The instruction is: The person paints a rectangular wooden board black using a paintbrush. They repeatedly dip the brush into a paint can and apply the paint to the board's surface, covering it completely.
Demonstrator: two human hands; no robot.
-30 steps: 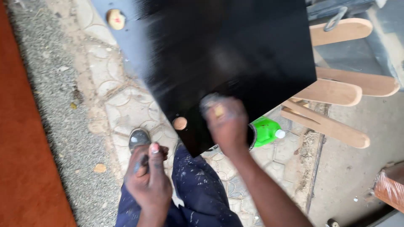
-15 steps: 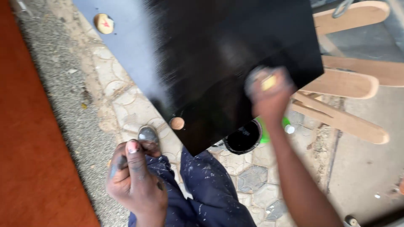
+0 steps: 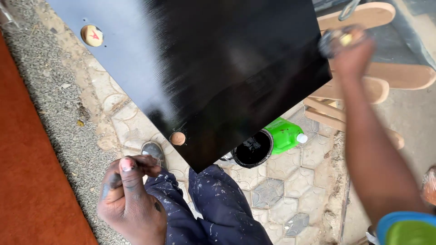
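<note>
Across the upper middle of the head view a large black-painted board [image 3: 204, 77] is spread, its glossy face turned up and its long axis run from about ten o'clock down to four o'clock, with one corner pointed down toward the person's knees at six o'clock. Two small round unpainted spots are seen on it, one near the ten o'clock end [image 3: 91, 35] and one near the lower corner [image 3: 177, 138]. At the board's two o'clock edge the right hand [image 3: 347, 47] is held, its fingers closed around a small dark wad with a yellowish patch, blurred so that its kind cannot be told; the wad is pressed at or just over the board's edge, so this hand is judged the nearer of the two to the painted face. The left hand [image 3: 131, 199] is kept at seven o'clock, well apart from the board, loosely clenched with the thumb raised and nothing seen in it. Just under the lower edge, at five o'clock, an open tin of black paint [image 3: 252, 149] is stood on the patterned paving, with a green plastic bottle [image 3: 284, 134] lying touching it. Pale wooden pieces [image 3: 399, 77] are stacked at three o'clock beyond the right arm.
</note>
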